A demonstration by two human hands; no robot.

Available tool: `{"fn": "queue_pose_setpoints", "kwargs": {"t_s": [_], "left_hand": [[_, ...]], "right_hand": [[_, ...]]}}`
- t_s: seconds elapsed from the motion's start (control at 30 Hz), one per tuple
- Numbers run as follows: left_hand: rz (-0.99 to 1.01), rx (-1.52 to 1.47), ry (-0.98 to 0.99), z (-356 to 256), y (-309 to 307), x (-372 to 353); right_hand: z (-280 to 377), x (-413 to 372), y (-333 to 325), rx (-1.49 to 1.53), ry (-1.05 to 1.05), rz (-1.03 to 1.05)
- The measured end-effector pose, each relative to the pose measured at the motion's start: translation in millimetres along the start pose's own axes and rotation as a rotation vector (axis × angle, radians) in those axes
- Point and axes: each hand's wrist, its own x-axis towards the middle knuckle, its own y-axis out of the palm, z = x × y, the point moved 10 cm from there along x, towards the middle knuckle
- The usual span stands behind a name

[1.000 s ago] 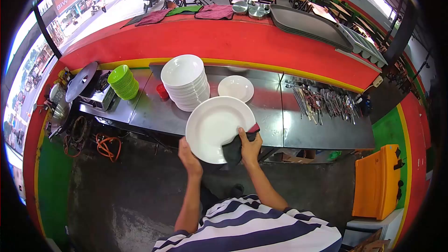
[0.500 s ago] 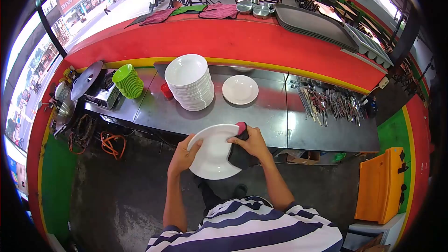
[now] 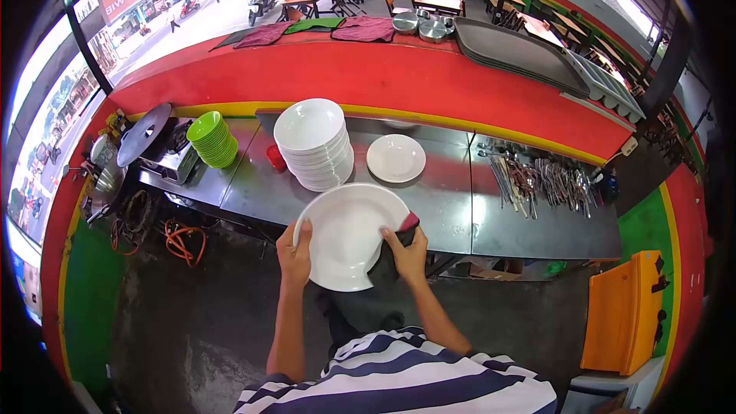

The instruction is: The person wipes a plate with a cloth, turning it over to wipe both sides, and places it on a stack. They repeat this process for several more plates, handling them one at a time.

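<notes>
A white plate (image 3: 345, 230) is held up in front of me, its inner face toward my head. My left hand (image 3: 294, 254) grips its left rim, thumb on the face and fingers behind. On the right rim, my right hand (image 3: 407, 251) pinches a dark cloth (image 3: 386, 262) with a pink patch against the plate, and the cloth covers part of the lower right edge. Beyond the plate, a tall stack of white plates (image 3: 316, 149) stands on the metal counter (image 3: 445, 215). A single white plate or short pile (image 3: 395, 159) lies right of that stack.
Green bowls (image 3: 212, 140) are stacked left, beside a stove (image 3: 170, 161). A red object (image 3: 275, 157) stands by the plate stack. Spoons and forks (image 3: 544, 184) lie spread at right. Trays (image 3: 517, 54), steel pots (image 3: 433, 29) and cloths (image 3: 363, 29) rest on the red ledge (image 3: 368, 69).
The plate has risen toward the counter and turned to face me more fully. Both hands moved with it, the right one shifting slightly lower on the plate with the cloth.
</notes>
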Motion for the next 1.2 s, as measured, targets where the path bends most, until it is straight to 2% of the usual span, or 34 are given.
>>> {"fn": "queue_pose_setpoints", "kwargs": {"t_s": [0.07, 0.17, 0.2, 0.23, 0.3, 0.33, 0.37, 0.43, 0.5, 0.57, 0.6, 0.7, 0.73, 0.77, 0.83, 0.87, 0.93, 0.97, 1.03, 1.07, 1.17, 1.2], "left_hand": [[-0.082, -0.243, -0.093, 17, -2, -3], [-0.143, -0.224, -0.107, 36, -6, -10], [-0.125, -0.218, -0.137, 28, -3, -13], [-0.088, -0.245, -0.194, 31, 0, -15], [-0.009, -0.299, -0.309, 41, 6, -24], [0.055, -0.337, -0.375, 56, 10, -27], [0.112, -0.352, -0.449, 69, 15, -32], [0.232, -0.384, -0.596, 83, 30, -45], [0.285, -0.492, -0.684, 87, 48, -58], [0.335, -0.582, -0.746, 89, 60, -67], [0.336, -0.635, -0.671, 83, 62, -65], [0.332, -0.789, -0.454, 65, 67, -60], [0.279, -0.763, -0.392, 56, 65, -57], [0.321, -0.716, -0.354, 48, 68, -55], [0.296, -0.509, -0.122, 31, 62, -56], [0.281, -0.353, -0.059, 39, 56, -58], [0.247, -0.039, 0.066, 46, 44, -58], [0.147, -0.018, 0.079, 52, 36, -60], [-0.048, 0.022, 0.106, 23, 30, -58], [-0.07, 0.046, 0.107, 17, 27, -54], [0.048, 0.17, 0.086, 17, 26, -51], [0.058, 0.173, 0.092, 16, 28, -51]], "right_hand": [[-8, -12, 2, 0.068, 0.062, -0.028], [-13, -11, -5, 0.183, 0.068, -0.081], [-32, -7, -7, 0.26, 0.056, 0.005], [-15, -9, -11, 0.268, 0.021, 0.018], [-69, -12, -30, 0.529, 0.142, -0.021], [-53, -20, -29, 0.527, 0.196, -0.055], [-76, -16, -40, 0.576, 0.103, -0.014], [-77, -10, -52, 0.61, -0.113, 0.038], [13, -15, -33, 0.594, -0.356, 0.058], [62, -11, -34, 0.301, -0.571, 0.116], [55, -3, -43, 0.304, -0.554, 0.031], [16, 3, -61, 0.359, -0.236, -0.081], [0, 5, -52, 0.652, -0.097, -0.006], [-31, 11, -67, 0.592, -0.027, -0.089], [-17, -10, -63, 0.691, 0.148, -0.322], [-23, -14, -61, 0.701, 0.208, -0.328], [-34, -17, -59, 0.645, 0.222, -0.264], [-37, -17, -57, 0.585, 0.193, -0.215], [-40, -11, -55, 0.402, 0.064, -0.127], [-40, -7, -55, 0.282, -0.006, -0.11], [-18, 7, -52, -0.147, -0.193, -0.112], [-8, 6, -48, -0.282, -0.13, -0.102]]}}
